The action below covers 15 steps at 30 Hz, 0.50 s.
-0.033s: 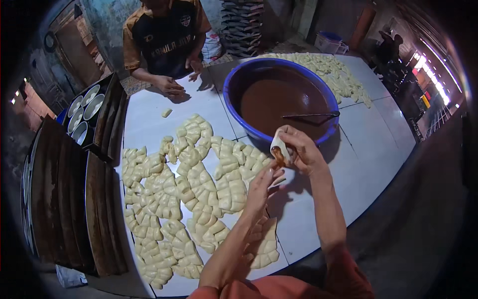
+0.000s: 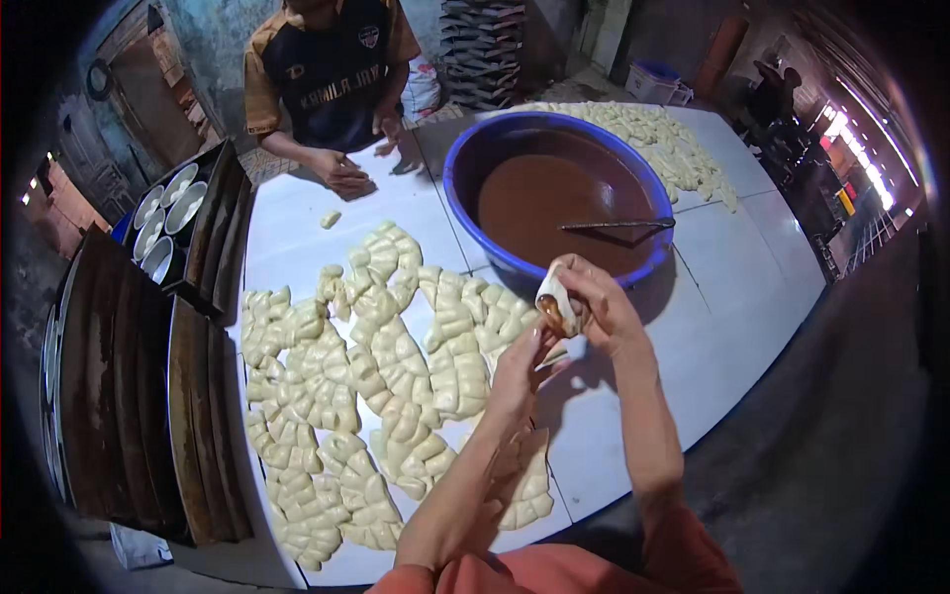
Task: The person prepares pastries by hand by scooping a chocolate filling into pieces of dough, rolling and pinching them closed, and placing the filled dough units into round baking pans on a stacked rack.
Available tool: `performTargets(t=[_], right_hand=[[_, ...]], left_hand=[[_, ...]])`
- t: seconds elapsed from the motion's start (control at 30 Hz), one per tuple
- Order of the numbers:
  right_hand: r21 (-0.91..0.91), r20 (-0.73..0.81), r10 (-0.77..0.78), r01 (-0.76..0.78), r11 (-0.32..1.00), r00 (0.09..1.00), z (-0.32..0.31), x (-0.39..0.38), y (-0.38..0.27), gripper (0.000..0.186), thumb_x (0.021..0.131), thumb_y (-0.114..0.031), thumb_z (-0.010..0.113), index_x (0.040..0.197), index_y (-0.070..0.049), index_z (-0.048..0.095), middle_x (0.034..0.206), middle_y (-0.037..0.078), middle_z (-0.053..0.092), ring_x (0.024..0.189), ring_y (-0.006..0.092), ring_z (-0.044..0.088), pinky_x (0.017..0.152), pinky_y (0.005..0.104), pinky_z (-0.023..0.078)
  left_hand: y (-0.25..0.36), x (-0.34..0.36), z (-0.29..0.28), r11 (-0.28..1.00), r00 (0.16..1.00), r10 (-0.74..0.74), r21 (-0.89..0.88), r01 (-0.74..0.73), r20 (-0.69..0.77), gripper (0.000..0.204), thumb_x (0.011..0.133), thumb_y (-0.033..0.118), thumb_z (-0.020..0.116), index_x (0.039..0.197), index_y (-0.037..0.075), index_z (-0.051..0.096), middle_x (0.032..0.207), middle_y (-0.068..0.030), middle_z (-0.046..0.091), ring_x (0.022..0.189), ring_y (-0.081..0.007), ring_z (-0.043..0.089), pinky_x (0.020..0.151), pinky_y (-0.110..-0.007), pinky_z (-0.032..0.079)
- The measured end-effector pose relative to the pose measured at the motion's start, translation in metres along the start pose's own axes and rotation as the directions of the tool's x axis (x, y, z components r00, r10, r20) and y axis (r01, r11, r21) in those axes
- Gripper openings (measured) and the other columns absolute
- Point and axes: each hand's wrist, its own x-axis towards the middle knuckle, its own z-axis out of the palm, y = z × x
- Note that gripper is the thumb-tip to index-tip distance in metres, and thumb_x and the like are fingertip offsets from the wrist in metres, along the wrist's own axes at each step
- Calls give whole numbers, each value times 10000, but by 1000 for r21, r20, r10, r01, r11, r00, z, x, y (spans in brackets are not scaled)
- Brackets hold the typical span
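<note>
Near the basin's front rim, my two hands hold a small flattened piece of dough [image 2: 556, 288] with glossy brown filling [image 2: 551, 311] on it. My right hand [image 2: 604, 305] grips its upper and right side, fingers curled round it. Closed at the lower end, my left hand [image 2: 517, 368] has thumb and fingertips against the dough and filling. Part of the piece is hidden by my fingers. A wide blue basin [image 2: 457, 213] of brown filling stands just beyond, with a dark flat stirrer [image 2: 614, 227] resting across its right side.
Many pale dough pieces [image 2: 391, 356] cover the left of the white table [image 2: 683, 337]; more dough [image 2: 653, 139] lies behind the basin. One loose piece [image 2: 330, 219] lies near a co-worker's hands [image 2: 341, 172]. Dark trays [image 2: 119, 386] and round tins [image 2: 184, 210] stand along the left.
The view has shifted very slightly. My hands have barely moved, and both stay on the dough piece; the brown filling shows a little more openly between them.
</note>
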Motion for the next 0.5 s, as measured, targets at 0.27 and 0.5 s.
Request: performTargets(t=[0.27,0.5], right_hand=[[76,-58,-86,90,993,995,-16,-70,71,274,904,-67,589,1153,-8,492,1019,106,634,902,173,650,751,285,560],[-778,-23,-607,368,510,794,2,-103,127,520,779,-99,798,1244,-26,576,1124,94,613,1029,197,620,851,307,532]], left_hand=[[-34,-15,-65,999,997,-18,50,22,-81,272,967,266,621,1093,28,663,871,-14,661,793,-100,637,804,-265,531],[-38,-36,-54,952,983,126,296,-81,-135,298,941,165,664,1150,-48,671,937,-48,695,772,-71,618,680,-198,508]])
